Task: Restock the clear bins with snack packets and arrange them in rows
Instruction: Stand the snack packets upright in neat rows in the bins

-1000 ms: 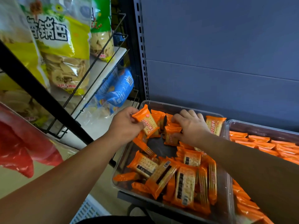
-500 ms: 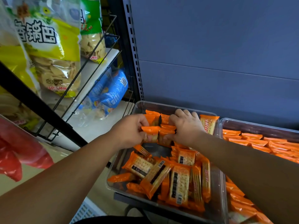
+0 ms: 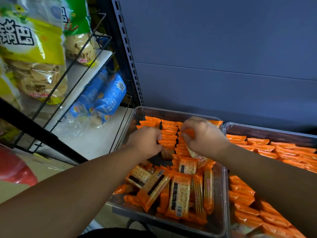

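A clear plastic bin [image 3: 221, 200] holds several orange cracker packets. At its far end the packets stand on edge in two rows [image 3: 169, 133]; at the near end they lie in a loose heap [image 3: 178, 191]. My left hand [image 3: 145, 141] pinches the top of an upright orange packet [image 3: 167, 148] at the front of the left row. My right hand [image 3: 204, 136] pinches the orange edge of a packet [image 3: 188, 132] in the right row. A second clear bin [image 3: 267, 129] to the right is filled with neat rows of orange packets [image 3: 274, 150].
On the left, a black wire rack [image 3: 80, 69] holds large yellow and green chip bags [image 3: 36, 66] and blue snack bags [image 3: 104, 97] on a white shelf [image 3: 96, 143]. A grey-blue back panel [image 3: 223, 57] rises behind the bins. A red bag [image 3: 15, 167] lies at lower left.
My left hand lowered the packet it held flat into the left row, where it now stands on edge. My right hand shifted slightly right and now pinches a packet edge.
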